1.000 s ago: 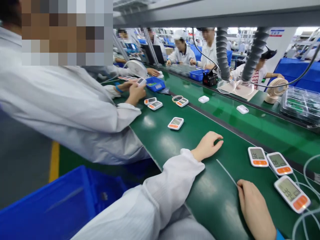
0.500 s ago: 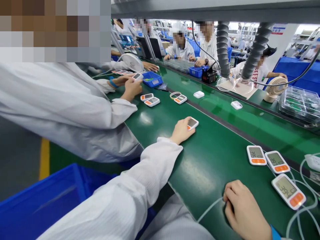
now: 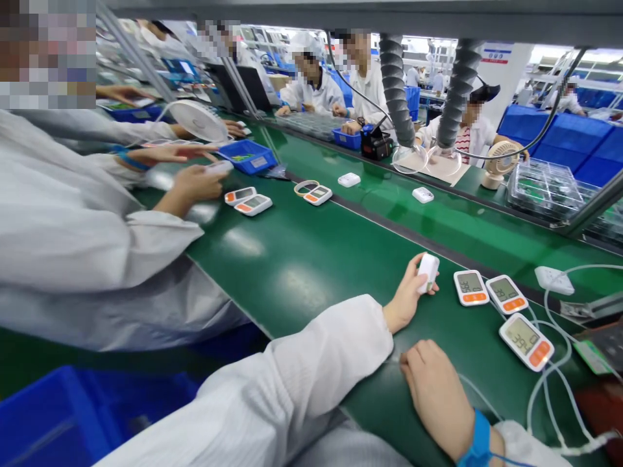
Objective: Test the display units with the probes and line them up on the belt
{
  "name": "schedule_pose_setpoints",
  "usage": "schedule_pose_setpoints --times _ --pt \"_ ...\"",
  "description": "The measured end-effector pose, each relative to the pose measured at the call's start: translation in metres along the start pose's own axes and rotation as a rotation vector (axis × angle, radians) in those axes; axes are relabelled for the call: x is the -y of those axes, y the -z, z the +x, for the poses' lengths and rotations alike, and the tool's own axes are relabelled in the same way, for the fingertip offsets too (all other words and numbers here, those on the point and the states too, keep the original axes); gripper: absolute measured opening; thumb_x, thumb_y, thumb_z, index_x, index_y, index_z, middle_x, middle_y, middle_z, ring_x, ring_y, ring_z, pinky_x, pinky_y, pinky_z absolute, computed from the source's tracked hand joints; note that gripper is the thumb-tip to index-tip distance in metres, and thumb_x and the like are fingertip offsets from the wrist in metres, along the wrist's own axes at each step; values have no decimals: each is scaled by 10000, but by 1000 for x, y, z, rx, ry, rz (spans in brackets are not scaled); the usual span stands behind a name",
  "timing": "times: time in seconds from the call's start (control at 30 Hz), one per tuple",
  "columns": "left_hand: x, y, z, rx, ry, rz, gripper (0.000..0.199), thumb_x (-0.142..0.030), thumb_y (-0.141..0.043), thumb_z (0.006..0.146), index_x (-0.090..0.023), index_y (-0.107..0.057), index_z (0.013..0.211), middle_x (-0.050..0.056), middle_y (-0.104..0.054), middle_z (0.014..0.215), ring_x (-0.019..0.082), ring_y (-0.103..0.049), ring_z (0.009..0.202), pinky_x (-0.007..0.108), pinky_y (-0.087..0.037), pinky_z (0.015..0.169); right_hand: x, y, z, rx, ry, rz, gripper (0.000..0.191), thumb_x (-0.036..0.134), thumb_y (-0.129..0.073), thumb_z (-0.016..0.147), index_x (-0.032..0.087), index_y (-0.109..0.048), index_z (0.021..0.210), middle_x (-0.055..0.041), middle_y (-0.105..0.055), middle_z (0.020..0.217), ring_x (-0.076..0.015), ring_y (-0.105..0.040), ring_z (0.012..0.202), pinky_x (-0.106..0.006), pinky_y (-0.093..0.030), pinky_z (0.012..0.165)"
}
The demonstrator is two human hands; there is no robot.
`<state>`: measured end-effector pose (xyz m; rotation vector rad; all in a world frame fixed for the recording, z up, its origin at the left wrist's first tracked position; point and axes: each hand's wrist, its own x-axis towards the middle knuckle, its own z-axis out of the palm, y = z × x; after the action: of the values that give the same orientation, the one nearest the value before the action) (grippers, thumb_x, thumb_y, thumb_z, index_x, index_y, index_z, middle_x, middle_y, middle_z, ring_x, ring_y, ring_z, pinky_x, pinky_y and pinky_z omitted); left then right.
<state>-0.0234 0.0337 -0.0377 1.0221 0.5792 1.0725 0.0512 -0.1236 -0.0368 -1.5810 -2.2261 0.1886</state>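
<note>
My left hand (image 3: 407, 295) is closed around a white display unit (image 3: 428, 272), held tilted above the green bench with its screen turned out of sight. Just below it, my right hand (image 3: 438, 395) rests low over the bench, fingers pinched together, a blue strap on its wrist. A thin white cable (image 3: 479, 392) passes under that hand; the pinched end is hidden. To the right lie three white units with orange buttons and lit screens: one on the left (image 3: 471, 288), one behind (image 3: 507, 294), one nearest me (image 3: 526, 342).
White cables (image 3: 535, 395) loop at right near a power strip (image 3: 555, 280). A dark strip divides the green bench (image 3: 292, 259); white pieces (image 3: 349, 179) lie beyond it. On the left, a co-worker's hands (image 3: 195, 185) hold a unit near a blue tray (image 3: 248, 157). A blue bin (image 3: 58, 415) stands below.
My left hand has lifted the display unit off the bench and brought it right, towards my right hand, turning its screen away. The view has swung right.
</note>
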Motion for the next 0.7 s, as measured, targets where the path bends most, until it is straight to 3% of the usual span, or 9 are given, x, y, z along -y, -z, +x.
schedule_pose_setpoints --times 0.07,0.17,0.23,0.33,0.47,0.6,0.7 --pt "2 -13 -5 51 56 -98 803 -382 -608 752 -244 -283 1472 61 -605 1064 157 -637 744 311 -472 712 -17 9 -1 -103 -51 70 195 85 -425 980 209 -530 872 -51 -578 858 -238 -591 772 -393 -533 711" --pt "-6 -17 -11 194 170 -195 825 -344 -630 703 -256 -324 1464 67 -632 1074 185 -668 759 329 -491 722 -40 26 0 -280 -136 295 202 166 -366 1036 187 -560 1087 -73 -623 966 -205 -630 857 -347 -547 784" --pt "-12 -16 -14 271 253 -259 781 -356 -647 698 -226 -386 1422 88 -655 1067 209 -672 786 338 -501 715 -49 34 2 -337 -186 381 303 181 -347 1042 202 -544 1271 -45 -618 925 -173 -623 779 -311 -548 748" --pt "-17 -18 -16 285 304 -309 666 -389 -698 711 -195 -484 1311 95 -668 1030 208 -654 806 313 -496 685 -53 38 3 -392 -207 411 421 194 -319 1039 237 -506 1414 -56 -590 984 -159 -597 754 -312 -548 732" --pt "-15 -22 -18 304 320 -279 590 -454 -733 740 -189 -537 1230 77 -662 994 182 -631 777 298 -484 680 -51 39 3 -470 -251 390 351 269 -399 1044 228 -639 1296 -83 -558 1056 -179 -606 877 -314 -542 760" --pt "-15 -22 -22 360 269 -168 575 -449 -743 762 -183 -576 1243 88 -668 1043 199 -628 900 301 -470 785 -52 40 2 -498 -307 435 235 368 -562 1001 208 -731 1035 -52 -581 924 -143 -569 676 -269 -507 598" --pt "-16 -21 -25 405 258 -117 559 -457 -740 785 -199 -584 1255 87 -652 1078 201 -618 940 305 -472 817 -53 38 1 -535 -361 526 231 391 -590 985 191 -696 942 -59 -652 891 -176 -633 743 -290 -531 653"
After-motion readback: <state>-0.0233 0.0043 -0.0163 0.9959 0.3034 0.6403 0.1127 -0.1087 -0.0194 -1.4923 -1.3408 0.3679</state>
